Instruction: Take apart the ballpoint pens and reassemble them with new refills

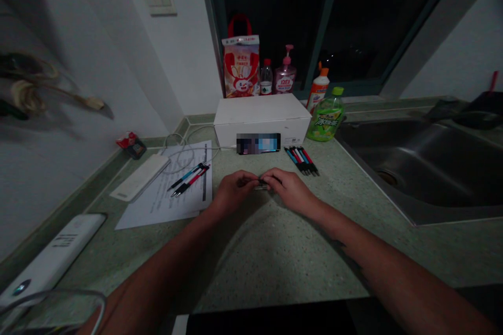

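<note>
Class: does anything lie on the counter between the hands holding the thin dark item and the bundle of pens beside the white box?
Nothing visible does. Both the left hand and right hand grip the thin dark item, and only counter separates them from the pen bundle.

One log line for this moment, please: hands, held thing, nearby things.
left hand: grips pen-like item | right hand: grips same item | nearby: two pens on paper, pen row by white box

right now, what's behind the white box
Behind the white box stand a red-and-white bag, a small bottle and a pink pump bottle. The box hides their bases.
</note>
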The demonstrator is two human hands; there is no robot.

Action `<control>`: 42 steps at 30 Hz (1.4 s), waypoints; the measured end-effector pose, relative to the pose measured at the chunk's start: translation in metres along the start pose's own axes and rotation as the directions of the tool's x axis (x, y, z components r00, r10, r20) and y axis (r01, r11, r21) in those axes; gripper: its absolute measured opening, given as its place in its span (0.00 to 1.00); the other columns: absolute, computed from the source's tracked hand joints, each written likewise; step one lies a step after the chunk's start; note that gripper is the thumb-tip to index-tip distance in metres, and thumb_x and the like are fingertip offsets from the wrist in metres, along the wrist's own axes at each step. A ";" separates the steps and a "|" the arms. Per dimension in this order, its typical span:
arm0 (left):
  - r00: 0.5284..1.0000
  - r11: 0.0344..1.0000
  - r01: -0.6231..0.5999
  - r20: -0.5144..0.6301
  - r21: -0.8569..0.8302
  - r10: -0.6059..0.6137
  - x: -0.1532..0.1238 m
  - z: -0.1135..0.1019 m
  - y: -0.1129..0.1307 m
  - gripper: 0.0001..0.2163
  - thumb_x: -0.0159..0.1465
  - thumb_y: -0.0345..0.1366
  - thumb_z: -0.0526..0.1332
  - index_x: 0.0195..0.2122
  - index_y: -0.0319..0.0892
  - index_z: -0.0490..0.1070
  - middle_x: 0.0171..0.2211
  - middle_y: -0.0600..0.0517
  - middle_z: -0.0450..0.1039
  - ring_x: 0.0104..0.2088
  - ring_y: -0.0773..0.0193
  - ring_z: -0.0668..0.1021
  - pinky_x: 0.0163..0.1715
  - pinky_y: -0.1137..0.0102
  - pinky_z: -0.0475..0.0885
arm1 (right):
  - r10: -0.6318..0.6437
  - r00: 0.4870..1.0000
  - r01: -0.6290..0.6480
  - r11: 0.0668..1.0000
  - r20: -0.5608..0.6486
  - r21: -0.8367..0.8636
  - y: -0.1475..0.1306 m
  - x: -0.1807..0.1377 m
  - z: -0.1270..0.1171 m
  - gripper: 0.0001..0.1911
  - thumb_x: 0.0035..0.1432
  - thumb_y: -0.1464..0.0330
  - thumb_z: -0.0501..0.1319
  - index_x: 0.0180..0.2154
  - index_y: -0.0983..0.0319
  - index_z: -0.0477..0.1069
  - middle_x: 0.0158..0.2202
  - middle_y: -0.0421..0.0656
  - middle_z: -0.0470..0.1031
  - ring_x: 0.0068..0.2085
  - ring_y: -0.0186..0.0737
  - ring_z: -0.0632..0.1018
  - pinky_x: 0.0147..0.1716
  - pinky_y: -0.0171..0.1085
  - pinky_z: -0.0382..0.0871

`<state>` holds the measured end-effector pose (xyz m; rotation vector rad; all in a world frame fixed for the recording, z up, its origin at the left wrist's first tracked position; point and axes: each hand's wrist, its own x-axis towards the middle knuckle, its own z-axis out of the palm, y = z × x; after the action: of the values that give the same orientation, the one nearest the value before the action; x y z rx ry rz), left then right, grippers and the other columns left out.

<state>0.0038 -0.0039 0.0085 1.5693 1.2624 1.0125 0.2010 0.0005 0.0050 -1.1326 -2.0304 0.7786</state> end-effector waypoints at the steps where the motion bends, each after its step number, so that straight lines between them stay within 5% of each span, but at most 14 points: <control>1: 1.000 1.000 -0.001 -0.008 -0.001 0.001 0.000 0.000 0.000 0.09 0.57 0.40 0.66 0.34 0.40 0.77 0.32 0.48 0.81 0.34 0.60 0.81 0.37 0.67 0.75 | 0.007 1.000 -0.007 0.999 -0.006 0.033 0.000 0.000 0.001 0.07 0.70 0.72 0.58 0.43 0.62 0.74 0.31 0.38 0.76 0.33 0.36 0.76 0.35 0.33 0.65; 6: 1.000 1.000 -0.006 0.003 0.022 0.006 0.000 -0.002 0.000 0.09 0.58 0.40 0.65 0.34 0.41 0.77 0.32 0.49 0.81 0.34 0.61 0.81 0.37 0.68 0.76 | 0.009 0.999 -0.006 0.998 -0.047 0.056 -0.002 -0.001 0.002 0.08 0.62 0.74 0.66 0.44 0.62 0.72 0.34 0.39 0.76 0.33 0.36 0.75 0.33 0.33 0.64; 9: 1.000 1.000 -0.013 0.009 0.013 0.013 0.000 -0.001 0.000 0.07 0.58 0.38 0.65 0.34 0.41 0.77 0.33 0.50 0.81 0.34 0.62 0.81 0.38 0.68 0.76 | 0.008 0.998 -0.007 1.000 -0.056 0.014 -0.004 -0.001 0.000 0.01 0.65 0.72 0.64 0.39 0.62 0.73 0.35 0.40 0.77 0.35 0.37 0.76 0.34 0.33 0.64; 15: 0.998 0.999 -0.043 0.034 0.007 0.043 -0.002 0.002 0.000 0.05 0.60 0.36 0.64 0.35 0.41 0.77 0.34 0.49 0.82 0.36 0.62 0.82 0.40 0.68 0.77 | 0.040 0.999 -0.040 0.997 0.001 -0.069 -0.003 0.001 -0.002 0.19 0.71 0.68 0.57 0.26 0.63 0.70 0.24 0.38 0.72 0.28 0.35 0.73 0.31 0.33 0.60; 19: 0.999 0.999 -0.043 0.019 0.003 0.042 -0.002 0.001 0.001 0.06 0.60 0.37 0.65 0.35 0.40 0.76 0.34 0.49 0.81 0.35 0.62 0.81 0.39 0.68 0.76 | 0.053 0.999 -0.053 0.998 0.003 0.042 -0.002 0.000 0.000 0.03 0.67 0.69 0.62 0.40 0.62 0.73 0.29 0.37 0.75 0.31 0.36 0.75 0.32 0.32 0.62; 21: 0.999 0.999 -0.041 -0.014 -0.018 0.041 -0.002 0.000 0.002 0.07 0.59 0.37 0.66 0.35 0.39 0.76 0.33 0.48 0.81 0.35 0.62 0.82 0.39 0.67 0.76 | 0.050 0.999 -0.049 0.995 -0.003 0.087 -0.003 -0.001 0.000 0.09 0.64 0.70 0.65 0.46 0.61 0.71 0.34 0.38 0.76 0.33 0.36 0.76 0.32 0.32 0.63; 25: 0.999 0.999 -0.040 -0.024 -0.035 0.039 -0.001 -0.003 0.003 0.07 0.58 0.37 0.67 0.35 0.39 0.76 0.33 0.48 0.81 0.34 0.61 0.82 0.38 0.67 0.77 | 0.029 1.000 -0.028 0.998 -0.009 0.064 -0.006 -0.002 -0.001 0.00 0.66 0.72 0.62 0.40 0.62 0.71 0.31 0.38 0.76 0.32 0.35 0.75 0.32 0.32 0.62; 29: 0.999 0.999 -0.038 0.005 -0.022 0.038 -0.001 -0.001 0.002 0.06 0.58 0.36 0.65 0.33 0.40 0.76 0.33 0.48 0.81 0.34 0.62 0.82 0.39 0.67 0.77 | 0.025 0.999 -0.024 1.000 0.024 -0.010 -0.004 -0.001 -0.002 0.17 0.72 0.68 0.55 0.29 0.62 0.71 0.25 0.38 0.73 0.29 0.35 0.73 0.32 0.33 0.61; 33: 0.999 0.999 -0.048 -0.014 -0.027 0.047 -0.002 0.000 0.001 0.07 0.58 0.38 0.65 0.35 0.40 0.76 0.34 0.48 0.81 0.35 0.62 0.82 0.39 0.67 0.77 | 0.023 1.000 -0.023 0.998 0.001 0.053 0.000 -0.001 -0.001 0.04 0.66 0.69 0.62 0.43 0.61 0.73 0.33 0.39 0.77 0.33 0.36 0.76 0.34 0.33 0.64; 34: 0.999 0.999 -0.046 -0.021 -0.025 0.045 -0.001 0.000 0.001 0.07 0.58 0.38 0.65 0.35 0.40 0.76 0.34 0.48 0.81 0.35 0.62 0.81 0.39 0.67 0.77 | 0.019 1.000 -0.018 0.997 -0.014 0.070 0.000 -0.001 -0.001 0.08 0.64 0.70 0.64 0.46 0.61 0.72 0.35 0.39 0.77 0.35 0.37 0.77 0.34 0.33 0.65; 37: 0.999 0.999 -0.036 -0.014 -0.024 0.036 -0.001 -0.002 0.001 0.08 0.58 0.38 0.66 0.35 0.40 0.76 0.34 0.48 0.81 0.35 0.62 0.81 0.38 0.67 0.76 | 0.017 1.000 -0.017 0.999 -0.007 0.047 0.000 -0.001 -0.002 0.02 0.66 0.71 0.62 0.41 0.62 0.72 0.33 0.40 0.76 0.33 0.37 0.76 0.33 0.33 0.64; 39: 0.999 0.999 -0.033 -0.015 -0.027 0.032 -0.001 -0.002 0.002 0.08 0.58 0.38 0.66 0.35 0.40 0.76 0.33 0.48 0.81 0.35 0.62 0.81 0.38 0.68 0.76 | 0.023 0.999 -0.023 1.000 0.022 0.012 -0.001 0.000 -0.003 0.08 0.69 0.69 0.58 0.36 0.62 0.73 0.30 0.39 0.75 0.31 0.36 0.75 0.32 0.33 0.63; 42: 0.999 0.999 -0.023 -0.034 -0.027 0.022 -0.001 -0.001 0.002 0.08 0.57 0.39 0.66 0.35 0.40 0.76 0.34 0.48 0.81 0.35 0.61 0.81 0.39 0.67 0.76 | 0.029 1.000 -0.029 0.999 0.005 0.028 -0.001 0.000 -0.003 0.04 0.67 0.68 0.62 0.42 0.61 0.73 0.32 0.39 0.75 0.32 0.36 0.75 0.32 0.32 0.64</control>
<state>0.0029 -0.0054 0.0111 1.5542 1.2509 1.0704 0.2030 0.0004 0.0078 -1.1476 -2.0044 0.8227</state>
